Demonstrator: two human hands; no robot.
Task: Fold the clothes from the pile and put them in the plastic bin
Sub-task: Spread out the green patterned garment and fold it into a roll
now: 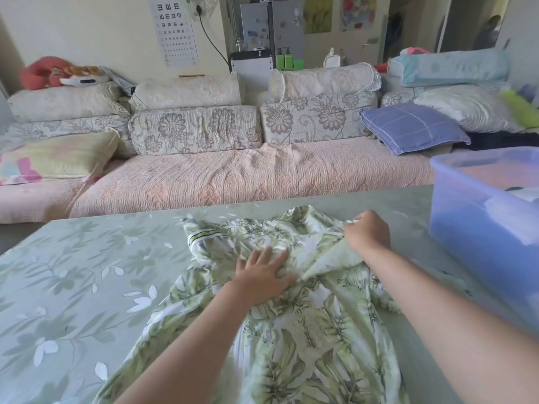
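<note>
– Where's the garment (306, 330)?
– Spread on the worktop (73, 272), its long axis running from the near edge toward the sofa (233, 170). The left hand (262, 275) presses its middle with straight fingers. The right hand (368, 233) has a pinching grip on a fold at the far right.
– And the bin (478, 228)?
– Just right of that grip, so the right hand is nearer.

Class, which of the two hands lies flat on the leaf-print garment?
The left hand, fingers spread, pressing the garment; the right hand instead pinches the cloth's far edge.
</note>
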